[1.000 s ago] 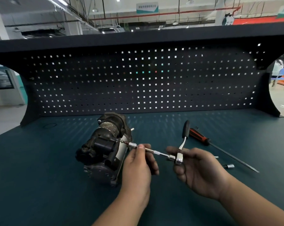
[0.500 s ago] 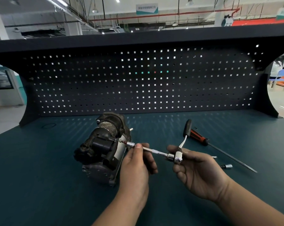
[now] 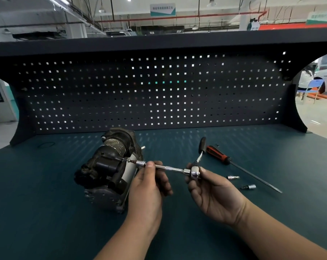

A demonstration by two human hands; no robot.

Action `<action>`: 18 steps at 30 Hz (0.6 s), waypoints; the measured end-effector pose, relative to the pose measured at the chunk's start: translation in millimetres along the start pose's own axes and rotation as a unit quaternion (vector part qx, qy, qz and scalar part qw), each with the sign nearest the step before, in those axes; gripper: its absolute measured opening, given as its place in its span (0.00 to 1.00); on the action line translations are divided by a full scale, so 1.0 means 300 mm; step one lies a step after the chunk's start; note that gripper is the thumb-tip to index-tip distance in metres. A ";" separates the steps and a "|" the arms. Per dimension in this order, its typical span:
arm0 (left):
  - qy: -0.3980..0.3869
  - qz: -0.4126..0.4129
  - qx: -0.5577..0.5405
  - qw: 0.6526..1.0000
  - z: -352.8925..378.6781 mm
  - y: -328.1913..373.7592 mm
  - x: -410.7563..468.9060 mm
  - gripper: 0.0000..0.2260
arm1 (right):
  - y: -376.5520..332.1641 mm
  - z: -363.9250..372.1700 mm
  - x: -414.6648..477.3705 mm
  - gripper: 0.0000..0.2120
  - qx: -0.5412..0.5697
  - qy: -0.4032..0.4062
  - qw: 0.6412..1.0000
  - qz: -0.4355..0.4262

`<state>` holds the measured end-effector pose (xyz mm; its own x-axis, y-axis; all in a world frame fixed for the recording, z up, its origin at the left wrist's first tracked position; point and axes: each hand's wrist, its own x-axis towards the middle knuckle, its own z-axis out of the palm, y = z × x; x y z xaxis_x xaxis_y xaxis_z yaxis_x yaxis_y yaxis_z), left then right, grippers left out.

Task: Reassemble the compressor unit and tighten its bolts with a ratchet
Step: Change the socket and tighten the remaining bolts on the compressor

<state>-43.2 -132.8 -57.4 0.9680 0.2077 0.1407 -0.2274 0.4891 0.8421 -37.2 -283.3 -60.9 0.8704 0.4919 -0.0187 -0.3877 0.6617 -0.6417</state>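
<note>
Your compressor unit [image 3: 108,169] lies on its side on the dark teal worktop [image 3: 46,203], left of centre and in front of the pegboard [image 3: 158,91]. Its dark, grimy housing faces you, and a pale cylindrical section shows on its right flank.

Your left hand [image 3: 147,184] comes up from below. Its thumb and fingers pinch the chrome extension bar [image 3: 168,167] just behind the socket [image 3: 141,163]. The socket's tip meets a fastener on the compressor's right side, beside a black block-shaped fitting; the fastener itself is too small to make out.

Your right hand [image 3: 213,192] is turned palm up and grips the head of the ratchet [image 3: 195,171] between thumb and fingertips, at the right end of the extension bar. The ratchet's handle rises up and away from you, and its black grip ends close to the butt of the screwdriver [image 3: 218,154].

That screwdriver, with a red and black handle, lies on the worktop to the right. Its long shaft runs diagonally towards the right and nearer to you. Two small loose sockets [image 3: 233,177] [image 3: 250,187] lie between the shaft and your right hand, apart from each other. A thin dark ring [image 3: 48,144] lies on the worktop at the far left, near the pegboard's foot.
</note>
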 end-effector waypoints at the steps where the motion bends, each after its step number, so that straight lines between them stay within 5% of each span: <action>1: 0.003 0.002 0.002 1.000 0.002 0.000 -0.001 0.13 | 0.002 0.003 -0.001 0.26 0.001 0.000 1.000 0.000; 9: 0.019 0.007 -0.002 1.000 0.011 0.005 -0.010 0.12 | -0.006 0.022 -0.015 0.19 -0.043 -0.053 0.998 0.000; 13: 0.026 0.002 -0.004 1.000 0.011 0.000 -0.009 0.12 | -0.027 0.049 -0.026 0.15 -0.175 0.039 0.981 -0.068; 15: 0.032 0.003 0.004 0.999 0.007 -0.006 -0.005 0.12 | -0.023 0.056 -0.026 0.14 -0.325 0.083 0.934 -0.125; 18: 0.037 -0.001 0.008 0.999 0.000 -0.016 0.004 0.12 | -0.004 0.037 -0.028 0.14 -0.584 0.123 0.768 -0.230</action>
<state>-40.9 -135.0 -61.3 0.9580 0.2685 0.1005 -0.2226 0.4757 0.8510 -47.4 -282.1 -51.4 0.9205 0.1407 0.3646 0.3906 -0.2970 -0.8713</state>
